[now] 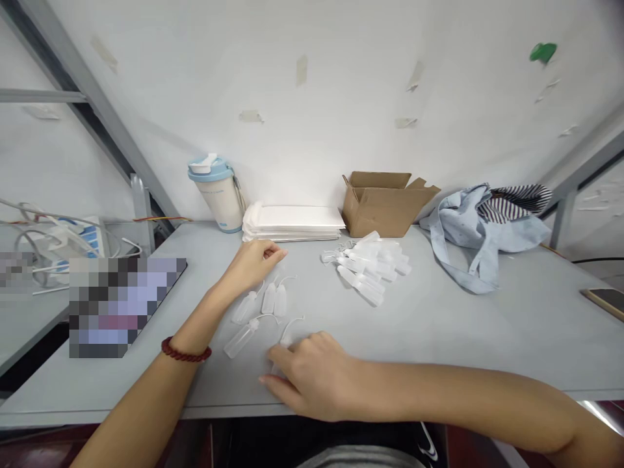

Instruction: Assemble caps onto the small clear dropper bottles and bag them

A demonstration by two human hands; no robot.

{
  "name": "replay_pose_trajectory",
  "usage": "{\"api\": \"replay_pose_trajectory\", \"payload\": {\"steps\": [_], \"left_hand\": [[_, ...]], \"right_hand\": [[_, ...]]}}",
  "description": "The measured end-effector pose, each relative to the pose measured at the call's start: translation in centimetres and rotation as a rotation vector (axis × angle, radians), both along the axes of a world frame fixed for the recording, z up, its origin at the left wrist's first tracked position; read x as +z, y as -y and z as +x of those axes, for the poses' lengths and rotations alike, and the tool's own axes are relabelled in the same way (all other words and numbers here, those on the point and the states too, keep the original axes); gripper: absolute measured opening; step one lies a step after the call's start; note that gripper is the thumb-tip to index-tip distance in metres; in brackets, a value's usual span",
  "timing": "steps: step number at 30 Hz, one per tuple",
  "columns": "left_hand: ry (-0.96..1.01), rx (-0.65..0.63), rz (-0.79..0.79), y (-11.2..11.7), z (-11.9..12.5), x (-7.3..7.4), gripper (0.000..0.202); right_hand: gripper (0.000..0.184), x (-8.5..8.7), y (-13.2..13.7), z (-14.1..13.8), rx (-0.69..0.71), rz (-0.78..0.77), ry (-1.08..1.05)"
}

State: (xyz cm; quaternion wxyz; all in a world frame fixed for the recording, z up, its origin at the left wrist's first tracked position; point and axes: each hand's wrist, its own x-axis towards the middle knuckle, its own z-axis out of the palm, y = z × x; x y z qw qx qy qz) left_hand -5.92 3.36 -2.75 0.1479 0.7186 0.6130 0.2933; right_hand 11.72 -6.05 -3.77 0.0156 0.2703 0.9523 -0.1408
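My right hand (316, 377) is near the table's front edge. Its thumb and index finger are around a small translucent plastic bottle (286, 339) with a thin bent tube at its top; the hand covers part of it. Farther back, in front of the white envelopes (297, 223), is my left hand (258, 261), fingers curled in with the thumb alongside. Whatever they may hold is hidden. Between the hands lie several similar bottles, one (242, 338) nearest the front and a pair (274, 299) side by side. A pile of bottles (373, 263) lies to the right.
At the back stand a blue-lidded tumbler (214, 195) and an open cardboard box (377, 211). A light blue cloth bag (468, 227) lies at the right, near a phone (604, 302). A pixelated device (127, 309) is at the left, with cables (43, 240) beyond.
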Motion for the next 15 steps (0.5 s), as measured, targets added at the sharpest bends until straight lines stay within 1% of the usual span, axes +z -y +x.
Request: {"api": "replay_pose_trajectory", "payload": {"steps": [2,4,7,9,12,14,15], "left_hand": [[0.052,-0.02,-0.022,0.2,0.2,0.3,0.032],[0.111,-0.045,-0.057,0.5,0.5,0.7,0.033],[0.186,-0.101,-0.131,1.1,0.8,1.3,0.034],[0.238,-0.152,-0.197,1.5,0.9,1.6,0.033],[0.312,-0.218,-0.315,2.1,1.3,2.1,0.031],[0.331,-0.27,-0.395,2.4,1.7,2.3,0.03],[0.333,-0.294,-0.423,2.5,2.0,2.4,0.029]], "right_hand": [[0.032,-0.4,-0.3,0.7,-0.011,0.026,-0.028],[0.029,-1.2,-0.8,1.8,-0.027,0.093,-0.068],[0.024,-2.6,-2.1,3.6,-0.072,0.295,-0.155],[0.024,-3.2,-3.1,4.6,-0.087,0.46,-0.275],[0.022,-2.9,-4.1,5.4,-0.096,0.617,-0.481],[0.018,-2.2,-4.3,5.6,-0.09,0.631,-0.603],[0.017,-1.9,-4.4,5.6,-0.085,0.595,-0.66]]}}
